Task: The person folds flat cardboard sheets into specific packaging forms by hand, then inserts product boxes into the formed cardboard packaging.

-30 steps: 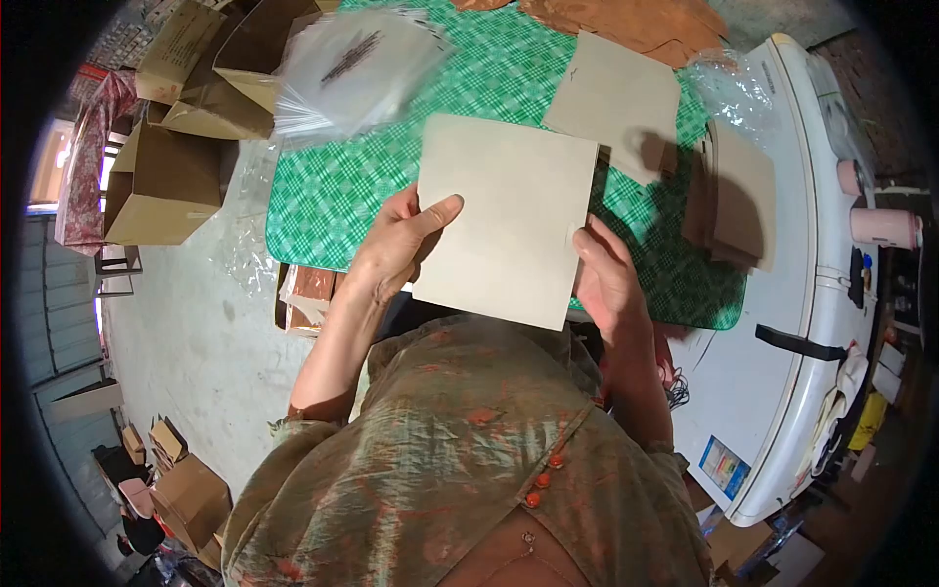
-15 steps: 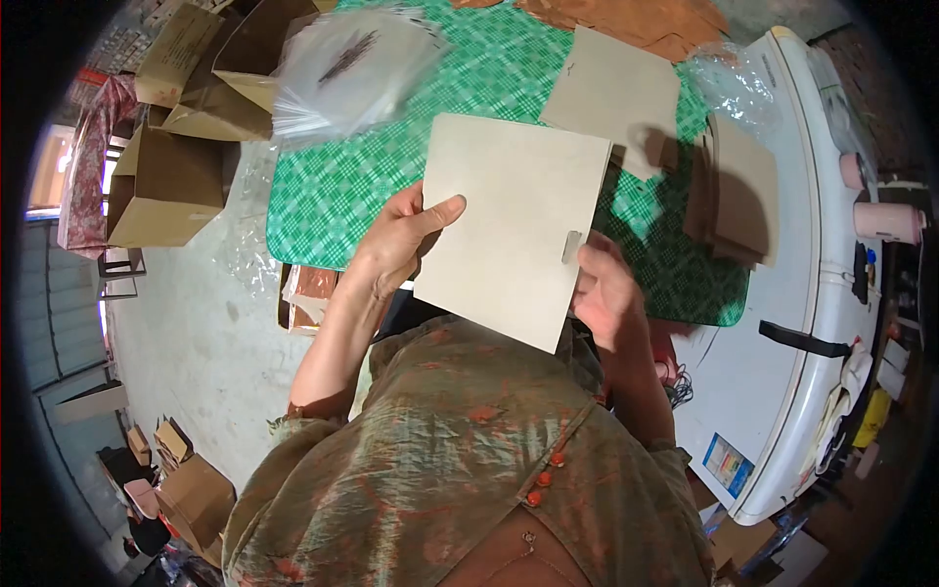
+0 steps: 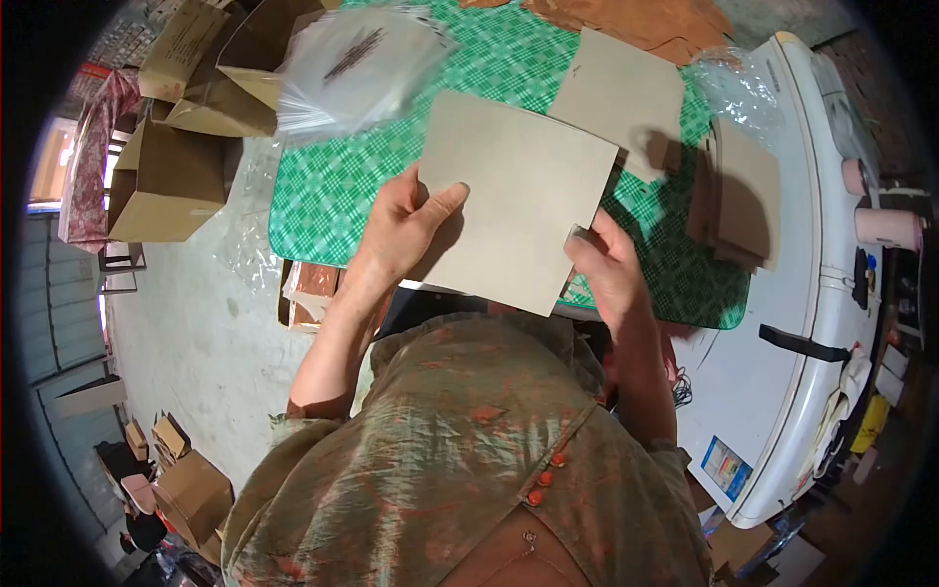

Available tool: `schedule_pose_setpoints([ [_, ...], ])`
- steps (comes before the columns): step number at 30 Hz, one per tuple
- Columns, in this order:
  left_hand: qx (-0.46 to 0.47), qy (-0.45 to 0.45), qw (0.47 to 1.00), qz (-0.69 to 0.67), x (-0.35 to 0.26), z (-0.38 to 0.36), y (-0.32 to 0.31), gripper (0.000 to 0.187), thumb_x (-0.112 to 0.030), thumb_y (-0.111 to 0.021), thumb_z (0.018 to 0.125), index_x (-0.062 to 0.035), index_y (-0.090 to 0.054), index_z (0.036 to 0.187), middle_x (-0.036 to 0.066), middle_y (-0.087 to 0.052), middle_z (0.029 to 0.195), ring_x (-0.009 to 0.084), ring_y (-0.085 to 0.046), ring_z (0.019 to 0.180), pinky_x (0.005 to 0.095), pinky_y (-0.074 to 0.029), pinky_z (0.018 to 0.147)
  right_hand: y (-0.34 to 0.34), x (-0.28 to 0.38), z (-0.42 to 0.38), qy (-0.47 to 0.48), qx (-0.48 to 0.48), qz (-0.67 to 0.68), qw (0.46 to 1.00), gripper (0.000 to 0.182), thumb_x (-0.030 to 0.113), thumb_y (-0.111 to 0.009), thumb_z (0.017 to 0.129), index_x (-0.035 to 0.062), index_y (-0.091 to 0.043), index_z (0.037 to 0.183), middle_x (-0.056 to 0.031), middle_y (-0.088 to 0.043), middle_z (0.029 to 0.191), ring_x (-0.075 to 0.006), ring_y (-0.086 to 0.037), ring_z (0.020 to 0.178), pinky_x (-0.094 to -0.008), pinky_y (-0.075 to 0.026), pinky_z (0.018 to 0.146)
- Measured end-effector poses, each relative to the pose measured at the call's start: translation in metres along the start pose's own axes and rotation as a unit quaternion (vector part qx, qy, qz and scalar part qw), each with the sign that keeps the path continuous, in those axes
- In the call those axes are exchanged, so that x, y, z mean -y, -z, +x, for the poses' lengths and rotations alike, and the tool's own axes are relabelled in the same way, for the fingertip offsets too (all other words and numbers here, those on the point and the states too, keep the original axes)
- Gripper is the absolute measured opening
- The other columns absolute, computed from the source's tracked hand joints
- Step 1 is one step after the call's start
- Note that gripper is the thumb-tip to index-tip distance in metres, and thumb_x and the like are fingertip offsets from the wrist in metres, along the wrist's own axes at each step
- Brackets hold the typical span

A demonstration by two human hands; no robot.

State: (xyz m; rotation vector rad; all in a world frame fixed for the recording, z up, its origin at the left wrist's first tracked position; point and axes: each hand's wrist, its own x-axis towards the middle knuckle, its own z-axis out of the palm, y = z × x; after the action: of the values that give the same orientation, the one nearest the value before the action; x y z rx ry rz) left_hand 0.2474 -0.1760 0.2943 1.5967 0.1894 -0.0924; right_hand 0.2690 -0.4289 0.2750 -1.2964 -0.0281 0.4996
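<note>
A flat beige cardboard folder (image 3: 514, 196) is tilted in front of me above the table's near edge. My left hand (image 3: 403, 223) grips its left side, thumb on top and fingers hidden beneath. At the right edge my right hand (image 3: 608, 259) pinches it, the thumb over a small grey tab (image 3: 581, 233) that is mostly covered. Beyond it, a similar beige piece (image 3: 626, 93) lies on the green checked tablecloth (image 3: 323, 201). A stack of beige pieces (image 3: 748, 191) sits to the right.
Clear plastic sleeves (image 3: 367, 64) are piled at the back left. Open cardboard boxes (image 3: 171, 181) stand left of the table. Brown leather-like material (image 3: 636, 24) and crumpled clear plastic (image 3: 738, 83) lie at the back. A white appliance (image 3: 782, 391) borders the right side.
The folder has tilted and shifted slightly away from me. My right thumb has moved onto its right edge, covering most of the tab that showed before. My left hand keeps its grip.
</note>
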Motion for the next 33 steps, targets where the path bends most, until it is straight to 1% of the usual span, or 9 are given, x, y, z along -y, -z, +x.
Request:
schedule_pose_setpoints([
  [3,-0.018,-0.019,0.997,0.073,-0.012,-0.005,-0.005,0.027,-0.016,-0.064,0.097,0.0013,-0.058,0.117,-0.006,-0.052,0.065,0.0019,-0.043,0.055,0.0212,-0.034,0.049,-0.006,-0.004,0.005,0.046,-0.013,-0.014,0.999,0.022,0.009,-0.068,0.090,0.0026,-0.062,0.110,0.0038,-0.059,0.082,-0.0032,-0.050,0.070,-0.0210,-0.043,0.060],
  [9,-0.015,0.007,1.000,0.019,-0.037,-0.016,-0.005,0.024,-0.015,-0.064,0.097,0.0024,-0.059,0.113,-0.005,-0.051,0.060,0.0038,-0.044,0.053,0.0228,-0.037,0.048,0.001,0.001,0.001,0.046,0.007,-0.096,0.994,0.015,0.010,-0.065,0.093,-0.0007,-0.061,0.103,0.0002,-0.063,0.082,-0.0052,-0.057,0.071,-0.0216,-0.048,0.064],
  [18,-0.036,0.031,0.997,-0.064,-0.020,-0.010,-0.002,0.026,-0.012,-0.064,0.097,0.0013,-0.059,0.118,-0.006,-0.055,0.074,0.0028,-0.044,0.056,0.0211,-0.035,0.049,-0.004,0.013,-0.004,0.037,0.027,-0.013,0.999,0.013,0.007,-0.059,0.096,-0.0029,-0.060,0.105,-0.0029,-0.064,0.092,-0.0086,-0.061,0.078,-0.0256,-0.050,0.067],
  [21,0.000,0.053,0.997,-0.050,-0.023,-0.014,0.003,0.031,-0.016,-0.066,0.095,0.0014,-0.059,0.120,-0.003,-0.060,0.083,0.0041,-0.048,0.068,0.0212,-0.039,0.059,0.002,0.000,0.001,0.056,0.016,-0.079,0.995,0.014,0.005,-0.060,0.095,-0.0015,-0.059,0.107,-0.0009,-0.063,0.089,-0.0064,-0.058,0.079,-0.0245,-0.049,0.067],
  [24,0.000,0.011,0.999,0.030,-0.013,-0.014,0.005,0.030,-0.015,-0.065,0.096,0.0021,-0.059,0.119,-0.003,-0.060,0.083,0.0041,-0.049,0.069,0.0212,-0.039,0.060,0.002,-0.006,0.004,0.049,-0.004,-0.095,0.994,0.017,0.002,-0.060,0.092,0.0003,-0.059,0.109,0.0019,-0.060,0.083,-0.0038,-0.054,0.073,-0.0226,-0.046,0.064],
  [27,-0.016,-0.027,0.992,0.123,-0.032,-0.030,-0.005,0.024,-0.016,-0.065,0.096,0.0015,-0.061,0.112,-0.002,-0.056,0.062,0.0024,-0.045,0.056,0.0227,-0.035,0.048,0.003,-0.014,0.008,0.059,-0.030,-0.121,0.990,0.019,0.000,-0.059,0.089,0.0016,-0.059,0.108,0.0034,-0.057,0.079,-0.0019,-0.050,0.069,-0.0204,-0.042,0.062],
  [29,-0.050,-0.208,0.963,0.165,-0.028,-0.035,-0.018,0.021,-0.014,-0.066,0.095,0.0010,-0.060,0.109,0.009,-0.065,0.066,0.0131,-0.062,0.057,0.0272,-0.046,0.053,-0.006,-0.010,0.009,0.098,-0.056,-0.114,0.987,0.019,0.000,-0.060,0.087,0.0015,-0.059,0.105,0.0042,-0.056,0.077,-0.0013,-0.048,0.068,-0.0197,-0.040,0.061],
  [31,-0.053,-0.249,0.938,0.234,-0.039,-0.045,-0.022,0.020,-0.013,-0.066,0.094,0.0010,-0.060,0.108,0.012,-0.067,0.067,0.0196,-0.067,0.059,0.0290,-0.048,0.056,-0.009,-0.007,0.009,0.128,-0.075,-0.123,0.981,0.021,-0.002,-0.060,0.084,0.0011,-0.060,0.105,0.0048,-0.056,0.077,-0.0008,-0.047,0.067,-0.0194,-0.039,0.060],
  [33,-0.042,-0.174,0.966,0.185,-0.043,-0.046,-0.020,0.021,-0.013,-0.065,0.095,0.0015,-0.060,0.109,0.010,-0.066,0.066,0.0157,-0.064,0.057,0.0278,-0.047,0.054,-0.010,-0.006,0.009,0.150,-0.090,-0.147,0.974,0.024,-0.004,-0.060,0.082,0.0005,-0.061,0.106,0.0051,-0.056,0.078,-0.0005,-0.047,0.067,-0.0196,-0.040,0.059],
])
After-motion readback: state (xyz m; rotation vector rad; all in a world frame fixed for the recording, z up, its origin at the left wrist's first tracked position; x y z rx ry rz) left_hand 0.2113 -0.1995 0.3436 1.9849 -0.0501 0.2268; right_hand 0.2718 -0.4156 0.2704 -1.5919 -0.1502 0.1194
